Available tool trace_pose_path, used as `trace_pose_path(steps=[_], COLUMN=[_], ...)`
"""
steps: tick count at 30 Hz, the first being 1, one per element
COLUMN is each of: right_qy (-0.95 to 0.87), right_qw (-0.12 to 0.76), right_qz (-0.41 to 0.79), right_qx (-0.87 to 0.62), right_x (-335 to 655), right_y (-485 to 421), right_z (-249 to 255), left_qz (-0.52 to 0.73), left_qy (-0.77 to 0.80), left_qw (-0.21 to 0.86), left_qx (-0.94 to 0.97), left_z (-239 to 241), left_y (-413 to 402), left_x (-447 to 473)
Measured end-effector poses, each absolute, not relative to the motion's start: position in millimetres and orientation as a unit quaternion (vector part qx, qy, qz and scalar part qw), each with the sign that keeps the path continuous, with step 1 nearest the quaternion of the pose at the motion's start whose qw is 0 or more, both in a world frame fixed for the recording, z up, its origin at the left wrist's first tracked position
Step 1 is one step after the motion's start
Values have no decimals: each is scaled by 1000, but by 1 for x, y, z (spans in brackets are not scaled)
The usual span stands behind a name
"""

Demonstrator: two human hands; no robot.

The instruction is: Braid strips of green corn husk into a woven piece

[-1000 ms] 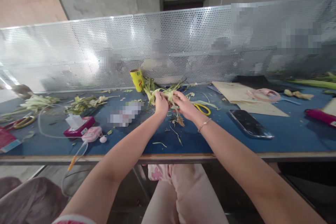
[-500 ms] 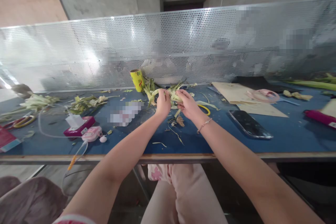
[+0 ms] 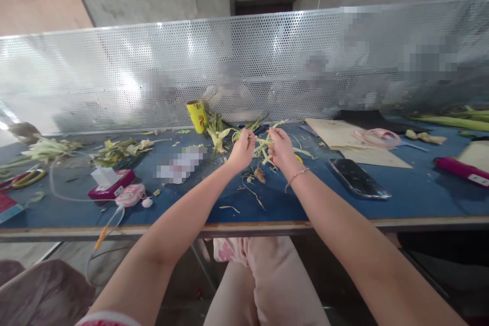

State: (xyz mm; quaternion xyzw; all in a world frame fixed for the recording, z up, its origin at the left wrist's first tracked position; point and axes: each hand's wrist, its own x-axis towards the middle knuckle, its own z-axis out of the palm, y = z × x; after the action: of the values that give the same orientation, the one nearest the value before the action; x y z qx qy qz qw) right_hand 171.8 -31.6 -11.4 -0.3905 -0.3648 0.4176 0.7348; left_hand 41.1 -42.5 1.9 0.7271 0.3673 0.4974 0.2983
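Note:
My left hand (image 3: 243, 151) and my right hand (image 3: 283, 150) are raised over the blue table, a short gap apart. Fingers of both hands are pinched on pale green, husk-like leaf strips (image 3: 262, 143), which stretch and cross between them. Just left of my left hand lies a bundle of green leaves (image 3: 217, 137). A brown, dry scrap (image 3: 260, 175) rests on the table below my hands. Part of a yellow ring, probably a scissors handle, shows beside my right wrist, mostly hidden.
A yellow tube (image 3: 196, 117) stands by the perforated metal screen (image 3: 252, 61). To the right are a phone (image 3: 358, 178), brown paper (image 3: 382, 157) and a pink tape roll (image 3: 378, 137). Leftward lie a purple box (image 3: 111, 184), cable, scissors (image 3: 28, 178) and leaf piles (image 3: 122, 152).
My hands have moved apart, opening a wider gap with leaf strips stretched across it. The right hand has turned more upright. The whole view has shifted slightly.

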Motion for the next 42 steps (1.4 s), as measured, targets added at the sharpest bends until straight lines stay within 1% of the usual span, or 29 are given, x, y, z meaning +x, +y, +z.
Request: trace_pose_path(steps=[3,7,13,17,22,24,28,31,37,40,42], right_qy=[-356,-361,-398,-396,-386,-385,-387,-388,-391,-388,-388], right_qw=[750,751,746,756,754,750,753,757,751,751,749], right_qz=[410,424,422,424,444,452,455,460,490,490,491], right_qx=[-377,-355,-327,-304,-292,-291,-276,-255,-207,-211,-216], right_x=[175,176,172,170,168,167,165,162,159,160,160], right_y=[-29,-30,-32,-35,-40,-40,-37,-37,-41,-40,-39], right_z=[-12,-12,-10,-7,-3,-3,-5,-6,-6,-7,-8], left_qz=[488,553,661,677,700,690,616,585,519,512,524], left_qy=[379,415,452,440,383,357,336,315,365,411,421], left_qw=[264,271,333,410,490,537,648,688,726,711,681], left_qx=[740,670,498,424,351,329,295,291,267,253,289], left_z=[1,2,3,3,3,3,3,1,0,1,1], left_y=[-38,-27,-9,-3,-2,-6,-17,-23,-28,-29,-31], left_x=[40,37,25,21,25,28,36,43,47,46,47])
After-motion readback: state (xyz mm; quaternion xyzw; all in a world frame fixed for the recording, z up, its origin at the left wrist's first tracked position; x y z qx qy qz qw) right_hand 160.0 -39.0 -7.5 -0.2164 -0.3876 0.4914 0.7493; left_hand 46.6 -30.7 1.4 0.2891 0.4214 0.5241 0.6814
